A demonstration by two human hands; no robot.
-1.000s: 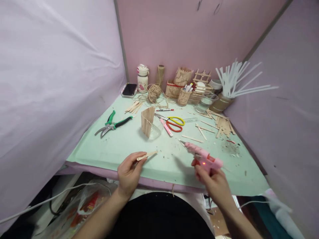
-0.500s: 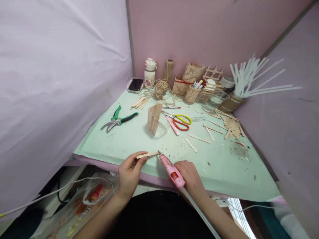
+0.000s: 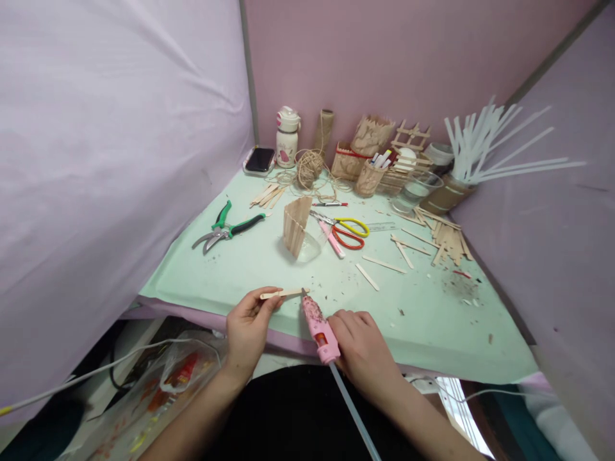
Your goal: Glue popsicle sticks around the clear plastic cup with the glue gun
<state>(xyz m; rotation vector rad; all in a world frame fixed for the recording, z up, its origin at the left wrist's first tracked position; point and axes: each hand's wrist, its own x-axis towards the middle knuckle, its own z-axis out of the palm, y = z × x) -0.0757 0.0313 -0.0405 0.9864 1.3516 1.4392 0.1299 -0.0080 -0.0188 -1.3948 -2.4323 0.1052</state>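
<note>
My left hand [image 3: 248, 324] pinches a flat wooden craft stick [image 3: 283, 293] at the near edge of the mint-green table [image 3: 230, 269], the stick pointing right. My right hand [image 3: 361, 342] grips a pink glue gun [image 3: 318, 324] with a clear glue stick [image 3: 353, 413] trailing from its back. The gun's metal tip touches the free right end of the wooden stick. Farther back stands a glass cup partly clad in wooden sticks [image 3: 298, 227].
Green-handled pliers [image 3: 225, 227] lie at left, scissors [image 3: 346, 232] and loose sticks [image 3: 444, 235] at right. Along the back: a phone [image 3: 259, 160], a bottle [image 3: 287, 128], a twine ball [image 3: 308, 168], pen holders [image 3: 369, 178], a jar of white strips [image 3: 473, 153]. Fabric walls enclose three sides.
My right hand swung the glue gun from the right side over to the left, bringing its tip against the end of the stick. My left hand kept the stick nearly still.
</note>
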